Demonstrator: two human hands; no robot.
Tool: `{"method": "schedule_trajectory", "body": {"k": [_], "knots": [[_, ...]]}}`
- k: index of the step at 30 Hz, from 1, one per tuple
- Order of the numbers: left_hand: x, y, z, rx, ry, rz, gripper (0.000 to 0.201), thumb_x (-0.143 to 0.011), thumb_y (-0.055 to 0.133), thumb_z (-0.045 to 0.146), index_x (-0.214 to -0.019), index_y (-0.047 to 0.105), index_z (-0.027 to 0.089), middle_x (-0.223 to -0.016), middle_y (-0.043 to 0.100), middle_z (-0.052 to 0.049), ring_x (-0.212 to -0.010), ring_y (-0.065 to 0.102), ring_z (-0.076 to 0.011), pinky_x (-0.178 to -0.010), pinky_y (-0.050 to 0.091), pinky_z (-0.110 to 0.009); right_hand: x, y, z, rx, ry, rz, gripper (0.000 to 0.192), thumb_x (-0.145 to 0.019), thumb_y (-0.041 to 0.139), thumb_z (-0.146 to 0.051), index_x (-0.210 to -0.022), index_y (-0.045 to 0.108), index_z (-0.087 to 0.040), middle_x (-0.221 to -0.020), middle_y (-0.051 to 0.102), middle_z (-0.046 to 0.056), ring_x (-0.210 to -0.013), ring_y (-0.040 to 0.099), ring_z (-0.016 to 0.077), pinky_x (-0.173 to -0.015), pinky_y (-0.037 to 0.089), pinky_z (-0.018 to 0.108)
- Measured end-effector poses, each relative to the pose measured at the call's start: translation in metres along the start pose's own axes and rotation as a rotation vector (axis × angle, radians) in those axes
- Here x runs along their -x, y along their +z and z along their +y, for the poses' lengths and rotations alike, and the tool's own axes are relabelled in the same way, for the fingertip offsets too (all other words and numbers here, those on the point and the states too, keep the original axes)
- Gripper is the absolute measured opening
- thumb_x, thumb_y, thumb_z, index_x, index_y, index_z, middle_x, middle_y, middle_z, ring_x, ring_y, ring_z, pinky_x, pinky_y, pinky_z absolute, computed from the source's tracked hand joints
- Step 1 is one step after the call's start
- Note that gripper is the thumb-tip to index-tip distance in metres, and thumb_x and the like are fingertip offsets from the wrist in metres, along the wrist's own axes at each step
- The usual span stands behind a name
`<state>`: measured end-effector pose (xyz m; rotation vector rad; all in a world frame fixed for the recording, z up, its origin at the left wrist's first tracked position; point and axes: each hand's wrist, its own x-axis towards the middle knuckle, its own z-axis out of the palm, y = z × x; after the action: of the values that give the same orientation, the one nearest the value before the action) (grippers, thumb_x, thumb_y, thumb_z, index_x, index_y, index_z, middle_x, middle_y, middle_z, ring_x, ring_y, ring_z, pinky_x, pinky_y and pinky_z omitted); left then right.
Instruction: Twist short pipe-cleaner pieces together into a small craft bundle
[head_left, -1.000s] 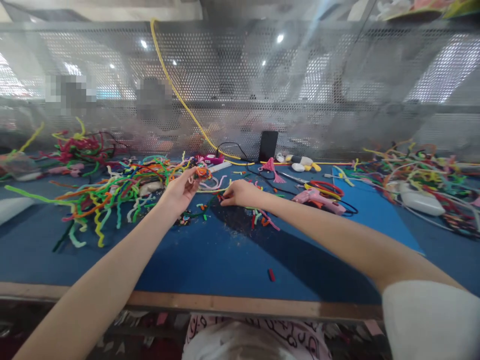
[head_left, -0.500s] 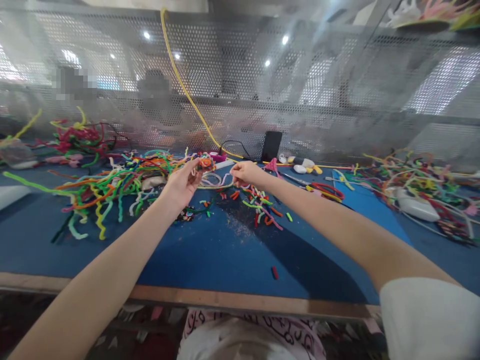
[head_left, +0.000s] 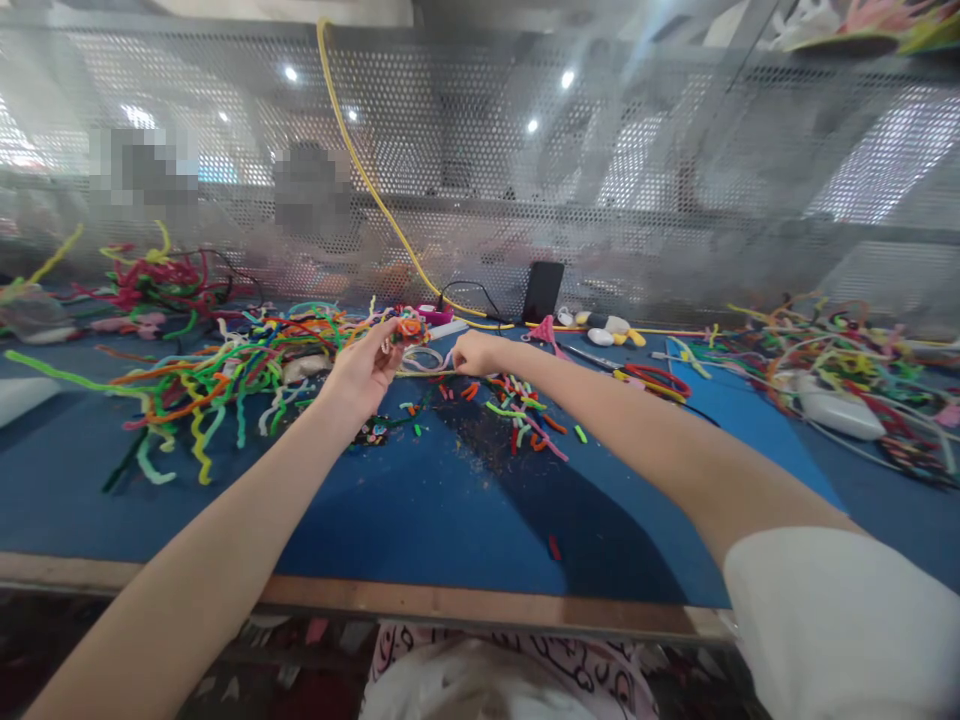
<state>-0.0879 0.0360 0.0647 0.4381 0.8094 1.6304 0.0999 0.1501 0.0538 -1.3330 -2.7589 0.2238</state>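
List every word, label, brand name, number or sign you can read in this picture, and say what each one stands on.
None can be read. The black phone propped against the mesh screen shows a dark face with no lettering, and the white bottle among the pipe cleaners shows no legible label.

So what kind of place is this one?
Probably a craft workshop bench: heaps of pipe cleaners on a blue table, a perforated metal screen behind, and scissors.

table mat (head_left: pixel 420 510): blue | held twist (head_left: pixel 410 327): orange; cable (head_left: pixel 360 165): yellow | screen (head_left: pixel 600 190): grey, perforated
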Motion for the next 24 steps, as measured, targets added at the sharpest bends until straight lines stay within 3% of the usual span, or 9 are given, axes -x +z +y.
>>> {"method": "schedule_trajectory", "body": {"k": [4, 7, 11, 15, 20, 24], "knots": [[-0.001, 0.0, 0.0, 0.015, 0.014, 0.018, 0.021, -0.087, 0.071, 0.008, -0.067, 0.068, 0.013, -0.06, 0.066, 0.002, -0.052, 0.062, -0.0042, -0.054, 0.055, -0.01, -0.011, -0.008, -0.005, 0.098, 0.086, 0.052, 0.04, -0.097, 0.065, -0.038, -0.13, 0.061, -0.016, -0.131, 0.063, 0.012, -0.112, 0.065, 0.0243, -0.094, 0.057, 0.046], [-0.002, 0.0, -0.001, 0.019, 0.013, 0.024, 0.02, -0.087, 0.071, 0.007, -0.068, 0.068, 0.013, -0.06, 0.066, 0.002, -0.05, 0.06, -0.0038, -0.053, 0.054, -0.011, -0.013, -0.012, -0.009, 0.095, 0.028, 0.016, 0.038, -0.097, 0.065, -0.039, -0.127, 0.063, -0.016, -0.129, 0.065, 0.011, -0.11, 0.066, 0.0243, -0.093, 0.057, 0.046], [-0.003, -0.001, -0.001, 0.02, 0.01, 0.029, 0.022, -0.087, 0.071, 0.008, -0.066, 0.067, 0.013, -0.058, 0.065, 0.002, -0.049, 0.06, -0.0042, -0.051, 0.053, -0.011, -0.006, -0.01, -0.01, 0.04, -0.105, -0.085, 0.04, -0.091, 0.07, -0.04, -0.125, 0.071, -0.019, -0.121, 0.074, 0.005, -0.104, 0.069, 0.0211, -0.091, 0.054, 0.033], [0.0, 0.0, 0.0, 0.025, 0.026, 0.023, 0.021, -0.085, 0.073, 0.009, -0.066, 0.068, 0.013, -0.061, 0.067, 0.002, -0.052, 0.061, -0.0039, -0.054, 0.054, -0.011, 0.005, -0.004, -0.007, 0.006, -0.147, -0.188, 0.043, -0.084, 0.075, -0.049, -0.116, 0.079, -0.021, -0.107, 0.079, 0.004, -0.09, 0.071, 0.0171, -0.079, 0.052, 0.024], [0.002, 0.001, 0.001, 0.019, 0.027, 0.023, 0.02, -0.084, 0.074, 0.008, -0.066, 0.068, 0.013, -0.063, 0.068, 0.001, -0.053, 0.061, -0.0043, -0.053, 0.054, -0.011, 0.007, 0.002, -0.009, 0.072, -0.132, -0.24, 0.028, -0.093, 0.069, -0.036, -0.112, 0.072, -0.015, -0.112, 0.074, 0.007, -0.094, 0.07, 0.0183, -0.084, 0.058, 0.035], [0.001, 0.0, -0.001, 0.017, 0.028, 0.02, 0.02, -0.083, 0.075, 0.008, -0.065, 0.069, 0.012, -0.062, 0.067, 0.001, -0.052, 0.061, -0.0041, -0.052, 0.053, -0.011, 0.004, -0.004, -0.012, 0.17, -0.06, -0.214, 0.032, -0.097, 0.065, -0.037, -0.121, 0.066, -0.016, -0.123, 0.067, 0.009, -0.103, 0.067, 0.0214, -0.087, 0.059, 0.041]]}}
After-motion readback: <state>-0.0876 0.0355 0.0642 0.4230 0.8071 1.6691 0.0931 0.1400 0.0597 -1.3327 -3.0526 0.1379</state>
